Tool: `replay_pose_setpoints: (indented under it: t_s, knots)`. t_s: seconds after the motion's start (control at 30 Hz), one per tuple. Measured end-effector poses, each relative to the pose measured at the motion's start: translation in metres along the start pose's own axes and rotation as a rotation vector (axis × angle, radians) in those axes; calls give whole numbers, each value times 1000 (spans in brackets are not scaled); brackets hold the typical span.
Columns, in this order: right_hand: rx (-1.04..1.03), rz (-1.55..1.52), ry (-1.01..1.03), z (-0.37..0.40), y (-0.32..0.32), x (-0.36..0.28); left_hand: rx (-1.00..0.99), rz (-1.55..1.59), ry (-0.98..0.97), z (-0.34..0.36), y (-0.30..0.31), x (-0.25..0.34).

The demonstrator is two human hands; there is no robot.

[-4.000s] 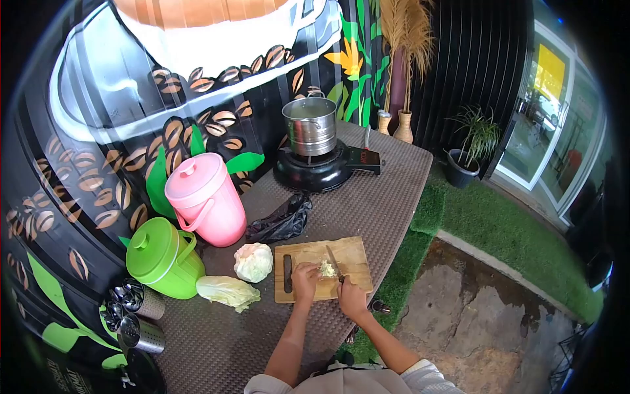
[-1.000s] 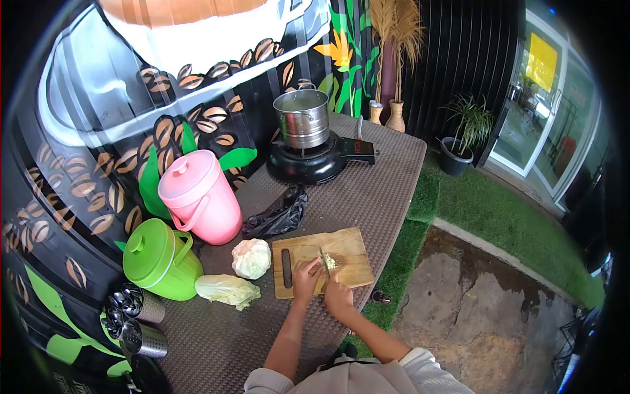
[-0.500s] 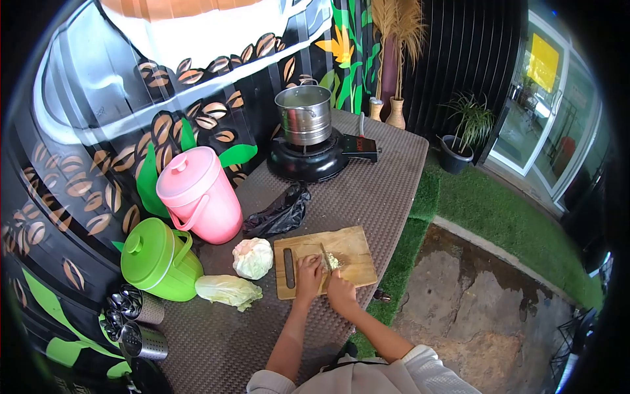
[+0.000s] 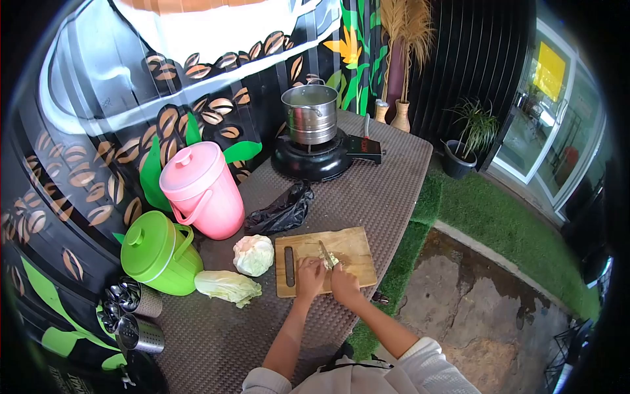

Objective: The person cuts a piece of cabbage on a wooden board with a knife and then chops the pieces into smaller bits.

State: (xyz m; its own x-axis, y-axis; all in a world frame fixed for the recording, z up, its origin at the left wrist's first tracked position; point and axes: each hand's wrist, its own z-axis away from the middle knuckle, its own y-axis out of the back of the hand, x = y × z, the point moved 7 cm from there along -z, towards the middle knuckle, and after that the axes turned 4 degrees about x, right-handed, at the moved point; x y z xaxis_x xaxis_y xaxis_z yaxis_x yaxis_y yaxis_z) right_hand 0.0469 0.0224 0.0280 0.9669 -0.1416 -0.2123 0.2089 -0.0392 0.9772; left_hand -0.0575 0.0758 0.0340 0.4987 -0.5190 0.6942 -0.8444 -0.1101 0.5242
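Note:
A wooden cutting board (image 4: 359, 272) lies near the table's front edge, with small pale chopped pieces (image 4: 334, 257) on it. My right hand (image 4: 344, 284) is closed round the handle of a knife (image 4: 324, 251), its blade pointing away from me among the pieces. Close against the blade's left side, my left hand (image 4: 310, 279) rests on the board with bent fingers. What those fingers press on is mostly hidden, though some pale bits show at their tips. Left of the board are a round pale cabbage (image 4: 253, 255) and a long leafy cabbage (image 4: 228, 287).
Behind the board lies a black plastic bag (image 4: 283, 209). A steel pot (image 4: 310, 118) stands on a black portable stove (image 4: 312, 162) farther back. Pink (image 4: 210, 197) and green (image 4: 164, 256) lidded containers stand at left, near metal holders with cutlery (image 4: 140, 333).
The knife has shifted slightly and its blade now slants more to the left over the pale pieces. My left fingers stay close beside it. The whole view has moved a little.

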Motion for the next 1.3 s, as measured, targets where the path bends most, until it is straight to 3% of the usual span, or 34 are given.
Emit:
replay_pose_setpoints:
  t_s: [0.1,0.2,0.27,0.37,0.5,0.57,0.67,0.77,0.83,1.0,1.13,1.2,1.3]
  knots:
    - [8,-10,95,1,36,-9,-16,38,-1,0,0,-8]
    - [-112,32,125,12,22,-14,28,30,12,1,1,-10]
    - [-8,-42,-98,26,-3,-10,34,51,27,1,2,-12]
    - [-82,-90,-215,27,-25,-10,42,79,52,2,3,-15]
    - [1,-123,-129,7,-4,-4,30,96,69,3,3,-13]
    - [-51,-70,29,4,0,-7,31,104,81,2,2,-12]
    - [-27,-61,-42,19,10,-15,37,95,95,2,5,-11]
    - [23,-32,-184,29,-32,-12,52,63,80,3,1,-16]
    - [81,-21,-153,24,-21,-10,70,48,65,-2,6,-9]
    - [-53,-47,70,-3,2,-11,171,5,13,-1,18,0]
    - [-87,-147,0,2,10,-19,166,51,54,-2,16,-7]
    - [-99,-13,1,22,16,-32,146,21,52,-1,9,-14]
    - [-24,-21,-109,23,-17,-29,137,-22,10,-2,6,-14]
